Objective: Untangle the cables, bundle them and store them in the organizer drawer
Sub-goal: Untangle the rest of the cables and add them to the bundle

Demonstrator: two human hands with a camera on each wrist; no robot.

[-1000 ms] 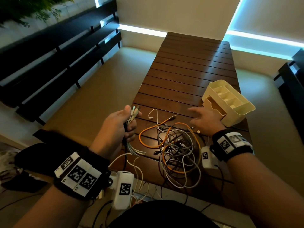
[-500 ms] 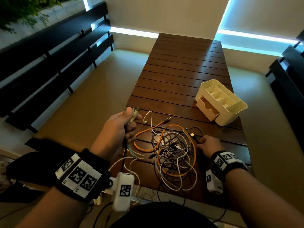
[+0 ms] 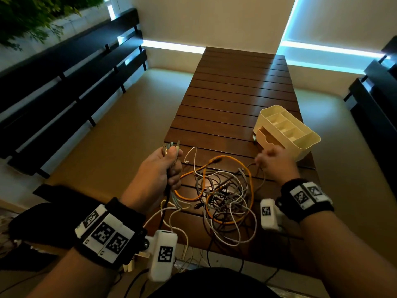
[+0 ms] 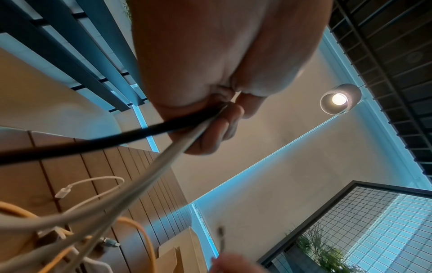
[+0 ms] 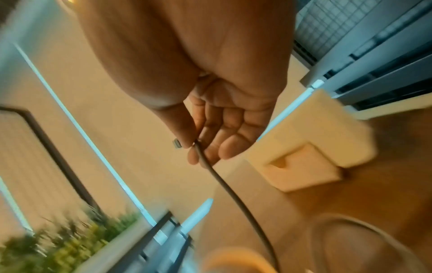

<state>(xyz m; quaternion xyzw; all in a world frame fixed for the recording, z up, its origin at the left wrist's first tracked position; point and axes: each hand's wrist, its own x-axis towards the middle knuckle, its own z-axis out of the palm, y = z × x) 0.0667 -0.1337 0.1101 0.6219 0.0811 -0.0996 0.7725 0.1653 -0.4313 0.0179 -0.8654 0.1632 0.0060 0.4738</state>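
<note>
A tangle of cables (image 3: 223, 194), orange, white, grey and black, lies on the near end of the brown slatted table (image 3: 236, 87). My left hand (image 3: 163, 168) grips several cable ends (image 3: 170, 147) in its fist at the table's left edge; their cords (image 4: 163, 147) run down into the tangle. My right hand (image 3: 272, 162) is raised just right of the pile and pinches the plug end of a dark cable (image 5: 215, 175) between thumb and forefinger. The cream organizer (image 3: 287, 130) stands just beyond this hand, its front drawer (image 3: 268, 137) pulled slightly out.
The table stretches away bare beyond the organizer. Dark slatted benches (image 3: 64, 87) run along the left, and another dark bench (image 3: 378, 100) stands at the right. More loose cords (image 3: 187, 257) hang off the near table edge toward the floor.
My right hand has risen from the table at the pile's right edge with a dark cable end pinched in it. The left hand keeps its hold in about the same place.
</note>
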